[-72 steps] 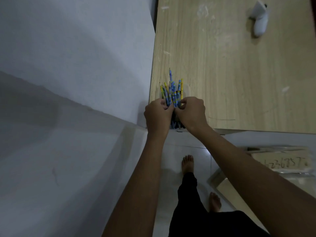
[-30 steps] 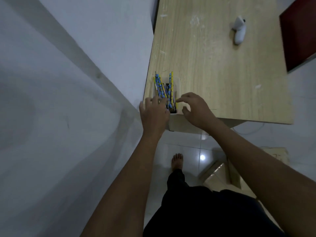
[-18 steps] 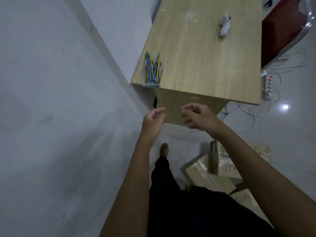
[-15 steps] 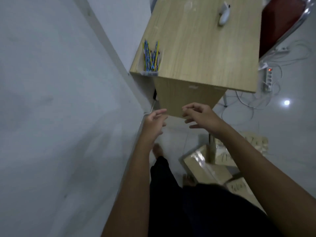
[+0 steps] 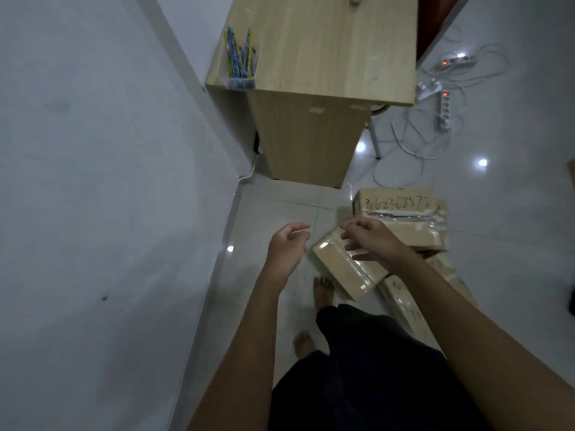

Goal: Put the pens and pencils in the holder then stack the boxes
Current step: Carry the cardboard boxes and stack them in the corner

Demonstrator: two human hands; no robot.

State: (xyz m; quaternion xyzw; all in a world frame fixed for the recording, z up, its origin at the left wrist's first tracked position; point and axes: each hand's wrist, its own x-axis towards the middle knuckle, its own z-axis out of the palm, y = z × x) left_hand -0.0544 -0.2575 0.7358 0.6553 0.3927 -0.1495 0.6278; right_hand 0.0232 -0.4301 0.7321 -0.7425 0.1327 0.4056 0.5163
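The pens and pencils (image 5: 239,56) stand bunched upright in a clear holder (image 5: 241,79) at the near left corner of the surface (image 5: 326,48), hard against the edge, so that half of the task looks done and the holder is left out of the way by the wall. The cardboard boxes (image 5: 401,219) lie on the floor in front of the desk, not yet stacked: a taped box with a handwritten number (image 5: 399,202) lies farthest out, a narrower taped box (image 5: 340,269) lies tilted across in front of it, touching or overlapping its near side, and at least one more box (image 5: 404,303) shows beneath the right forearm, partly hidden. They lie at odd angles to one another, which suggests they must be squared up before one can sit flat on another. The right hand (image 5: 370,241) hovers over the narrower box with fingers loosely bent and spread, holding nothing; whether it touches the cardboard cannot be told. The left hand (image 5: 287,247) hangs just beside that box's left end, fingers slack and parted, also empty. Both seem placed to take the box by its two ends. Bare feet (image 5: 322,289) stand on the pale tiled floor (image 5: 273,200) close by; cables and power strips (image 5: 443,110) lie beyond the boxes, to the right of the desk.
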